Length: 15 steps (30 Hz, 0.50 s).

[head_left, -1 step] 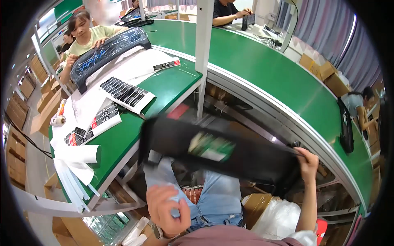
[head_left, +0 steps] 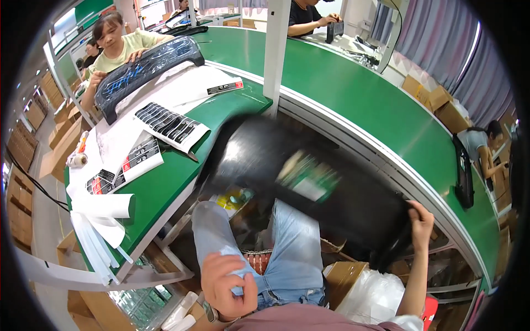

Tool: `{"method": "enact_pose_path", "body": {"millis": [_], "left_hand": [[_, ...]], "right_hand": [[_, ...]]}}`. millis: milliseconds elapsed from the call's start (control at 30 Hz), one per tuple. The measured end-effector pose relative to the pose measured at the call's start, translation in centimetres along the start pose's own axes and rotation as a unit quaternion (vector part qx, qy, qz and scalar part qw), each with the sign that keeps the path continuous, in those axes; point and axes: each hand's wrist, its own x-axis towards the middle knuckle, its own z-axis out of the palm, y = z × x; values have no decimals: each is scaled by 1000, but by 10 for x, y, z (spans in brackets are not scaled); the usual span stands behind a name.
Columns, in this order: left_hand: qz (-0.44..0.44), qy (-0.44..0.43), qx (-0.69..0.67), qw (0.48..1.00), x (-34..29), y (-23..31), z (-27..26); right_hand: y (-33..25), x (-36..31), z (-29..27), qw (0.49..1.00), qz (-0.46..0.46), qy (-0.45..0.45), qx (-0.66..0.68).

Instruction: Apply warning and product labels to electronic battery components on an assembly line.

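A large black plastic panel (head_left: 248, 160), blurred by motion, hangs tilted in the air above my knees. A green and white label-like patch (head_left: 309, 179) sits on its face, too smeared to make out. My right hand (head_left: 422, 227) grips the panel at its right end, fingers behind the edge and out of sight. Over my left thigh, apart from the panel, is my left hand (head_left: 229, 284). Its fingers are curled, thumb and forefinger forming a small loop with nothing visible inside.
On the green table (head_left: 152, 207) at left lie label sheets (head_left: 171, 127) and white strips (head_left: 96, 245). Across it a person holds a film-wrapped dark panel (head_left: 146, 71). A green curved worktop (head_left: 353, 121) with a white edge runs behind. Near my right forearm are a cardboard box (head_left: 345, 278) and clear plastic bag (head_left: 375, 295).
The black panel has tipped so more of its broad face shows, its left end swinging up and away. My right hand has shifted slightly right with it. My left hand has barely moved.
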Motion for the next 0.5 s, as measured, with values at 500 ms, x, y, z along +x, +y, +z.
{"method": "enact_pose_path", "body": {"millis": [500], "left_hand": [[-284, -114, -79, 949, -39, -23, -9]], "right_hand": [[217, 323, 35, 887, 273, 282, -246]]}}
